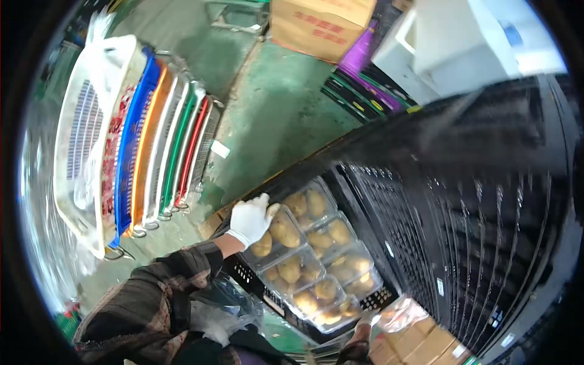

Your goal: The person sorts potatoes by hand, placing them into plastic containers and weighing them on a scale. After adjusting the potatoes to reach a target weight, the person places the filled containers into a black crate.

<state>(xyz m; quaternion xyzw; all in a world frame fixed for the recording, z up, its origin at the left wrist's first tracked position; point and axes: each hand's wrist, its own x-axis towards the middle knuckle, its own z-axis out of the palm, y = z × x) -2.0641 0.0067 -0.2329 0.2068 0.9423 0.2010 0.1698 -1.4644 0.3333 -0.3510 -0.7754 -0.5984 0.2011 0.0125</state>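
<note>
A black plastic crate (274,299) lies below me, filled with clear plastic packs of potatoes (291,267) set in two rows. My left hand (249,220), in a white glove, grips the crate's left end beside the corner pack, its thumb close to the potatoes. At the opposite end, my right hand (364,327) is closed at the crate's rim; its fingers are partly hidden and blurred.
Tall stacked black crates (450,231) rise right of the potato crate. Colourful plastic baskets (137,140) stand nested at left. Cardboard boxes (420,344) sit at lower right, another carton (322,27) at the back. White foam boxes (456,48) are at upper right. The floor (280,109) is green.
</note>
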